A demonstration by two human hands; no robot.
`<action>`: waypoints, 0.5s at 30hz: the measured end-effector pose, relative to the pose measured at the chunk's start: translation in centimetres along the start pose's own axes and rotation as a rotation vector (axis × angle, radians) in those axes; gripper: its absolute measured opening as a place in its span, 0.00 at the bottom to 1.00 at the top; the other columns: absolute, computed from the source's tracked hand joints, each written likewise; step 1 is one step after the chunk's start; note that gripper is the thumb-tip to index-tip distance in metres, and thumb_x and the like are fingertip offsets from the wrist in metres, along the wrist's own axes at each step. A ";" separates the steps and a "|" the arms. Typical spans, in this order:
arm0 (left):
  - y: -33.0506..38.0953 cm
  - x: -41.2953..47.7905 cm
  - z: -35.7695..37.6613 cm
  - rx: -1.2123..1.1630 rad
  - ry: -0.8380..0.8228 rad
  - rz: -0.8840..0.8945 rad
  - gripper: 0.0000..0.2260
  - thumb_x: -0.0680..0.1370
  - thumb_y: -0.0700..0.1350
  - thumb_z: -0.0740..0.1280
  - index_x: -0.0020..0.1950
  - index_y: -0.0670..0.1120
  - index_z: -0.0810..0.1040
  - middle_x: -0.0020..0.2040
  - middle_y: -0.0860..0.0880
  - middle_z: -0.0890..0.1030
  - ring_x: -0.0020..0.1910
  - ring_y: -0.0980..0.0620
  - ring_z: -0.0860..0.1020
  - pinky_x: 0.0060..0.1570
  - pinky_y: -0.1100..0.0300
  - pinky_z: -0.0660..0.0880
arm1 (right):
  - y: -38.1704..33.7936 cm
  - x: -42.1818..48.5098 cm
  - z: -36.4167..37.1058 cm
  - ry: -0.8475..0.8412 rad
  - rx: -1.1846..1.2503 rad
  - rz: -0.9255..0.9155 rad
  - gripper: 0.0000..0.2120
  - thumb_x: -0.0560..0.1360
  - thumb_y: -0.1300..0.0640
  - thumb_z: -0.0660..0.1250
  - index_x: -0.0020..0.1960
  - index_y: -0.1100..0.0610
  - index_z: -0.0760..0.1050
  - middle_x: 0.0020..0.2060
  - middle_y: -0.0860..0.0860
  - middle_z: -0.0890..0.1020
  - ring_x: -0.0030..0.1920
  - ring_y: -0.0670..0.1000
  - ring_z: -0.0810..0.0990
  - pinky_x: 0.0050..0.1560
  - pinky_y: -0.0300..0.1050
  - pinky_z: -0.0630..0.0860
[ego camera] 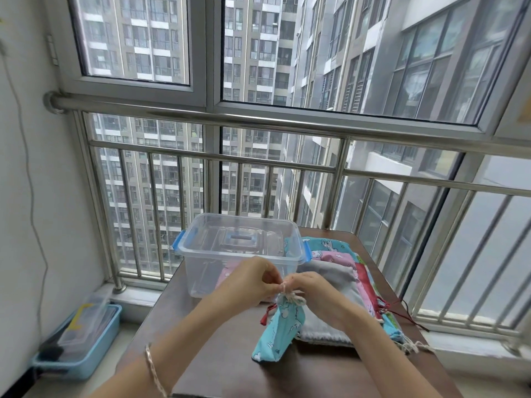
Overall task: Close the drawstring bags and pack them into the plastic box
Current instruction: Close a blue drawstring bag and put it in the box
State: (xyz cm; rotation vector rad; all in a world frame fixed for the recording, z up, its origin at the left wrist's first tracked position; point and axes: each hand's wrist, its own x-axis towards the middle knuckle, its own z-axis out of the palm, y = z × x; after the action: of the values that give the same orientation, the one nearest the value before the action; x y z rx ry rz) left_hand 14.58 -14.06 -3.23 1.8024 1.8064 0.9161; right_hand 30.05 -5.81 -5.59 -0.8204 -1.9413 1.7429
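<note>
Drawstring bags are the job here, and in the head view a blue printed bag (277, 331) stands near the front of the brown table (230, 369), its neck gathered, with the left hand (258, 278) and right hand (311, 288) both pinching the pale cord (288, 294) at its mouth. To do this well, I judge, draw the cord ends evenly apart until the neck puckers fully shut, then knot snugly. The clear plastic box (241, 254) sits open just behind, something pink already inside, and a stack of flat bags (342, 280) lies just right of it.
</note>
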 end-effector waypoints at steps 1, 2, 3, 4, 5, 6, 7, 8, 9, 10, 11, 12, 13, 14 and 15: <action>0.2 0.0 0.0 0.056 0.018 0.002 0.05 0.74 0.45 0.72 0.45 0.44 0.84 0.40 0.48 0.85 0.41 0.50 0.83 0.45 0.53 0.81 | 0.2 0.0 0.0 -0.013 0.062 0.005 0.05 0.65 0.58 0.66 0.34 0.60 0.78 0.35 0.54 0.78 0.40 0.51 0.75 0.46 0.44 0.70; 0.4 0.1 0.0 0.089 0.029 -0.003 0.06 0.75 0.46 0.72 0.46 0.44 0.84 0.40 0.47 0.85 0.41 0.49 0.82 0.43 0.55 0.80 | 0.2 -0.1 0.0 -0.019 0.110 0.006 0.06 0.66 0.59 0.66 0.35 0.60 0.80 0.35 0.55 0.79 0.39 0.50 0.76 0.45 0.43 0.71; 0.5 0.1 0.0 0.096 0.028 -0.013 0.07 0.75 0.46 0.71 0.46 0.43 0.84 0.39 0.47 0.84 0.39 0.49 0.82 0.40 0.56 0.79 | 0.3 -0.1 0.0 -0.016 0.143 0.002 0.06 0.66 0.60 0.67 0.37 0.61 0.81 0.36 0.55 0.80 0.39 0.51 0.77 0.44 0.43 0.71; 0.5 0.2 0.0 0.079 0.012 -0.030 0.08 0.75 0.48 0.71 0.45 0.43 0.84 0.37 0.48 0.83 0.36 0.50 0.80 0.36 0.57 0.76 | 0.4 -0.1 -0.1 -0.006 0.161 -0.008 0.06 0.66 0.60 0.67 0.38 0.61 0.82 0.36 0.56 0.81 0.40 0.51 0.77 0.45 0.44 0.71; 0.4 0.3 0.0 0.044 -0.014 -0.057 0.10 0.75 0.49 0.71 0.45 0.42 0.84 0.35 0.49 0.82 0.33 0.52 0.78 0.33 0.59 0.74 | 0.5 -0.2 -0.1 0.014 0.153 -0.027 0.06 0.66 0.60 0.68 0.39 0.61 0.82 0.36 0.55 0.81 0.40 0.50 0.78 0.46 0.44 0.71; 0.2 0.3 0.0 -0.013 -0.047 -0.101 0.12 0.76 0.51 0.70 0.45 0.42 0.83 0.33 0.50 0.81 0.32 0.54 0.76 0.32 0.61 0.71 | 0.5 -0.4 -0.1 0.046 0.118 -0.049 0.06 0.67 0.60 0.68 0.40 0.60 0.82 0.36 0.55 0.82 0.40 0.50 0.78 0.47 0.44 0.71; 0.1 0.4 0.1 -0.095 -0.071 -0.165 0.13 0.77 0.51 0.69 0.46 0.41 0.83 0.33 0.51 0.80 0.31 0.56 0.75 0.32 0.63 0.71 | 0.5 -0.5 0.0 0.090 0.067 -0.077 0.05 0.68 0.59 0.70 0.40 0.60 0.82 0.36 0.54 0.82 0.40 0.48 0.78 0.47 0.44 0.71; 0.0 0.5 0.2 -0.209 -0.088 -0.247 0.13 0.77 0.50 0.68 0.48 0.40 0.83 0.34 0.51 0.79 0.31 0.58 0.74 0.32 0.65 0.71 | 0.5 -0.6 0.1 0.144 0.014 -0.106 0.03 0.69 0.60 0.71 0.41 0.60 0.82 0.36 0.52 0.82 0.40 0.47 0.78 0.48 0.43 0.71; -0.1 0.6 0.2 -0.357 -0.110 -0.333 0.13 0.78 0.48 0.67 0.50 0.38 0.82 0.35 0.50 0.78 0.32 0.58 0.74 0.33 0.66 0.72 | 0.5 -0.7 0.2 0.197 -0.029 -0.140 0.02 0.71 0.61 0.72 0.42 0.60 0.81 0.36 0.52 0.82 0.40 0.47 0.78 0.47 0.43 0.72; -0.1 0.6 0.3 -0.528 -0.142 -0.403 0.12 0.78 0.46 0.67 0.50 0.37 0.81 0.36 0.49 0.78 0.32 0.57 0.74 0.33 0.66 0.72 | 0.5 -0.8 0.3 0.249 -0.064 -0.181 0.02 0.72 0.61 0.73 0.43 0.60 0.80 0.36 0.51 0.82 0.39 0.46 0.78 0.46 0.42 0.74; 0.1 0.6 0.3 -0.685 -0.175 -0.454 0.09 0.78 0.44 0.66 0.49 0.37 0.80 0.35 0.48 0.77 0.33 0.56 0.74 0.34 0.66 0.73 | 0.5 -0.8 0.4 0.295 -0.091 -0.227 0.04 0.72 0.61 0.73 0.45 0.60 0.79 0.36 0.52 0.82 0.39 0.46 0.79 0.44 0.42 0.75; 0.1 0.6 0.2 -0.803 -0.199 -0.491 0.07 0.78 0.42 0.65 0.46 0.39 0.78 0.34 0.48 0.77 0.33 0.56 0.73 0.34 0.66 0.73 | 0.5 -0.8 0.5 0.334 -0.119 -0.269 0.06 0.71 0.61 0.74 0.46 0.59 0.78 0.36 0.51 0.81 0.38 0.46 0.79 0.43 0.42 0.77; 0.1 0.5 0.2 -0.883 -0.212 -0.519 0.05 0.79 0.41 0.65 0.45 0.40 0.77 0.33 0.48 0.76 0.33 0.56 0.73 0.33 0.66 0.72 | 0.5 -0.8 0.6 0.363 -0.159 -0.306 0.07 0.71 0.62 0.74 0.46 0.58 0.77 0.36 0.51 0.81 0.38 0.46 0.79 0.43 0.43 0.78; 0.1 0.5 0.1 -0.939 -0.220 -0.535 0.05 0.79 0.41 0.65 0.44 0.42 0.76 0.32 0.49 0.76 0.32 0.56 0.72 0.33 0.66 0.71 | 0.5 -0.8 0.5 0.387 -0.216 -0.340 0.05 0.71 0.62 0.74 0.44 0.57 0.78 0.35 0.50 0.82 0.38 0.47 0.80 0.44 0.45 0.79; 0.1 0.4 0.1 -0.982 -0.226 -0.544 0.05 0.78 0.41 0.65 0.43 0.42 0.75 0.32 0.49 0.76 0.32 0.56 0.72 0.31 0.67 0.70 | 0.6 -0.7 0.5 0.408 -0.279 -0.368 0.04 0.70 0.62 0.74 0.43 0.56 0.80 0.35 0.49 0.83 0.38 0.47 0.80 0.45 0.47 0.79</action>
State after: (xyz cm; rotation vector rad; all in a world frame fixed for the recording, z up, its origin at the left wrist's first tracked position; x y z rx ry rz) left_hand 14.71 -13.70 -3.15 0.7191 1.2294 1.0404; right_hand 30.37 -6.62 -6.24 -0.7746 -1.9203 1.0194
